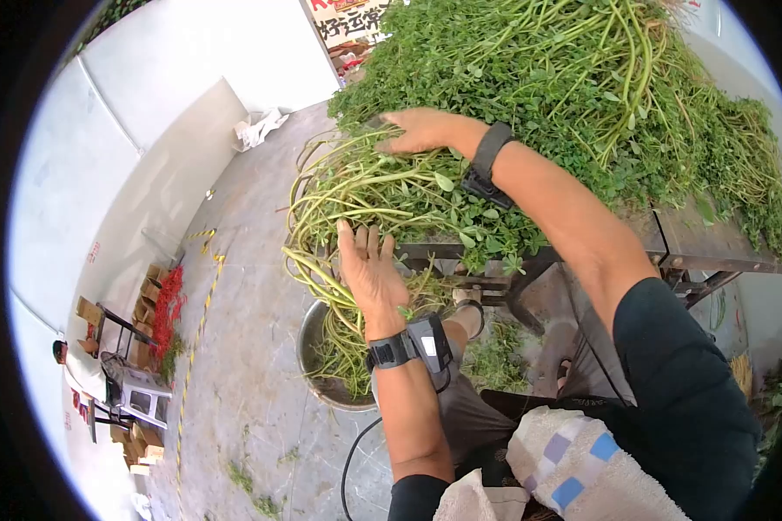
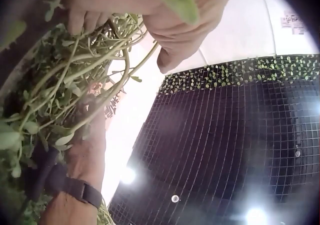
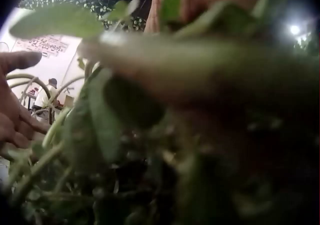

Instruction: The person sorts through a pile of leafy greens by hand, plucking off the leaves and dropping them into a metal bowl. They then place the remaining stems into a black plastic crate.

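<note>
A big heap of leafy green plants [image 1: 530, 95] with long, thick, pale stems lies on a dark table [image 1: 539, 256]. My right hand [image 1: 421, 130] rests on the far side of a bundle of bent stems [image 1: 365, 191], fingers stretched out to the left. On the near side my left hand [image 1: 374, 273] touches the same bundle, its fingers pointing up and fairly straight. The left wrist view shows the left thumb [image 2: 172, 57] standing apart from the fingers, with stems [image 2: 95, 67] beside them. Blurred leaves [image 3: 110, 115] cover much of the right wrist view.
Below the table edge, a metal basin [image 1: 308, 347] holds more stems. Loose greens [image 1: 495, 356] are scattered on the floor. My knees and feet are under the table. At the far left a person [image 1: 82, 369] sits near cardboard boxes and a red pile [image 1: 169, 304].
</note>
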Tool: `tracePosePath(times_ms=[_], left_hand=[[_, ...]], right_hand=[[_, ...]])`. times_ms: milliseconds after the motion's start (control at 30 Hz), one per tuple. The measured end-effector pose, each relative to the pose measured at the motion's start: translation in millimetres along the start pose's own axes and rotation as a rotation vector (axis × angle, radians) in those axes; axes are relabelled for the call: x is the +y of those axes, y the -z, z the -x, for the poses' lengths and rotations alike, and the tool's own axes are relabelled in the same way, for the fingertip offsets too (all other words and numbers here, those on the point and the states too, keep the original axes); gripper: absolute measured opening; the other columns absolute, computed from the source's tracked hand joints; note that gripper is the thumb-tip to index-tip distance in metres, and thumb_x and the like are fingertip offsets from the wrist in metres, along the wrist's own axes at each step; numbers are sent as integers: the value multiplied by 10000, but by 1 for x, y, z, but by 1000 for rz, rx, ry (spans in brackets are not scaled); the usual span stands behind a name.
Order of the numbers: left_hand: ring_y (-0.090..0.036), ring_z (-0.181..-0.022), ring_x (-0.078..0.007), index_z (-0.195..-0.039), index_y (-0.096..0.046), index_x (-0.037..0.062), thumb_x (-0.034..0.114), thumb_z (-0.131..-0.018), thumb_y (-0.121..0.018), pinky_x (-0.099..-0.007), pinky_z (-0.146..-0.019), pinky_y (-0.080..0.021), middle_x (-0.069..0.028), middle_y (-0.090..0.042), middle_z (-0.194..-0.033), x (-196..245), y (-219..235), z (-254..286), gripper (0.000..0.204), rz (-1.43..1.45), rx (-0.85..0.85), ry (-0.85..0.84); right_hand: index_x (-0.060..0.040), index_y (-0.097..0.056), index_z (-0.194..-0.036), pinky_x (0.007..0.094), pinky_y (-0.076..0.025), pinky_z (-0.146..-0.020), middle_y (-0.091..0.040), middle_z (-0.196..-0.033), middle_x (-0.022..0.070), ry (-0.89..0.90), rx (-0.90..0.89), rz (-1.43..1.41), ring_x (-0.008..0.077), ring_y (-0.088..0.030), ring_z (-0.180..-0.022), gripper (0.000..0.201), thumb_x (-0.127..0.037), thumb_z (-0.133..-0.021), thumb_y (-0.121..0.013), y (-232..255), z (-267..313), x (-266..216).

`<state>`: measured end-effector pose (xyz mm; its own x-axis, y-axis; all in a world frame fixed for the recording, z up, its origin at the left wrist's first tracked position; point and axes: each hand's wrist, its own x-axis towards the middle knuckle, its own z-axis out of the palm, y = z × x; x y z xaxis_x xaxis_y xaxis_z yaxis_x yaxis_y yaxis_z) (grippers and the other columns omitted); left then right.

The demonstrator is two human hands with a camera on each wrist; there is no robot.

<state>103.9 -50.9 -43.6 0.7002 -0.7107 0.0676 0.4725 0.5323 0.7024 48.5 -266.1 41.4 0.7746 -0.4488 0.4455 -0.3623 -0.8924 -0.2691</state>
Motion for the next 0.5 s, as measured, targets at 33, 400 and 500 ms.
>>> tracePosePath(times_ms=[33, 400, 500], left_hand=[[-175, -1345, -355, -1427, -9, 7, 511, -762, -660, -454, -1099, -197, -252, -133, -1432, 0, 1, -2, 1058, -8, -35, -1], [-613, -843, -187, -1098, -561, 59, 359, -844, -621, -334, -686, -533, -74, -624, -995, 15, 11, -10, 398, 56, 0, 88], [-599, -766, -178, -1081, -550, 5, 186, -826, -647, -301, -622, -512, -82, -609, -949, 23, -3, 11, 327, -46, 106, -116]], right_hand=[[7, -546, -1185, 406, -428, -928, -552, -1155, 257, -1, -1, -2, 369, -532, -1082, 749, -620, -779, -503, -8, -3, -1], [-60, -590, -981, 370, -377, -703, -521, -764, 82, 236, 191, -32, 264, -510, -726, 324, -265, -739, -656, -18, 129, -119], [-62, -591, -994, 366, -377, -696, -516, -766, 73, 295, 404, -114, 255, -504, -721, 324, -194, -710, -673, -11, 154, -131]])
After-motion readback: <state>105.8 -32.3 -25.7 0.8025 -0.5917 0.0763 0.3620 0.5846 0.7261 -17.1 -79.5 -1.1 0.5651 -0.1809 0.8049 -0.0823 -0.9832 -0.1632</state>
